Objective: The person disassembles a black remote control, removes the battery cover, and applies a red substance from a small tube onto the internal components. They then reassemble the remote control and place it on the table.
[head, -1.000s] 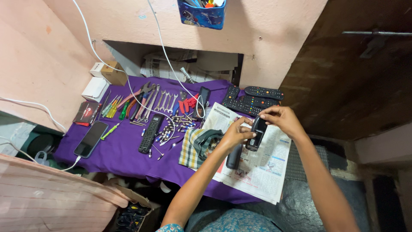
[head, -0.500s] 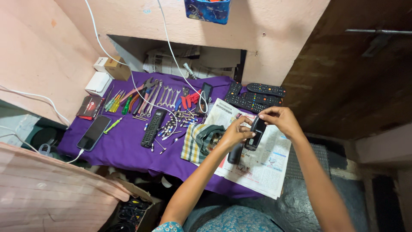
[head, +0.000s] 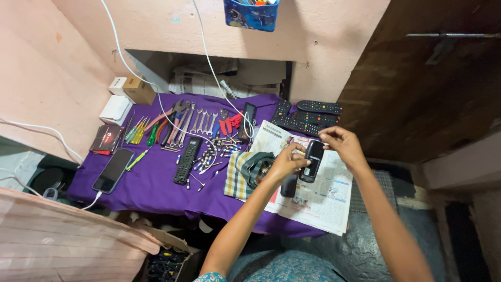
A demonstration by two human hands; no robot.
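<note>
Both my hands hold a small black remote control (head: 312, 161) above a spread newspaper (head: 323, 198). My left hand (head: 286, 163) grips its lower left side, and my right hand (head: 340, 146) pinches its top end. A second dark piece (head: 288, 185), perhaps a cover or another remote, sits just under my left hand on the paper. A checked cloth (head: 239, 175) lies to the left of my hands.
A purple cloth (head: 151, 183) covers the table. On it lie a long black remote (head: 187, 161), a phone on a cable (head: 112, 170), rows of screwdrivers, pliers and wrenches (head: 177, 122), scattered small parts, and several remotes (head: 308, 116) at the back. A wall stands behind.
My hands with the small remote stay almost in place over the newspaper. My right hand has shifted to pinch the remote's top end. The camera view has tilted slightly.
</note>
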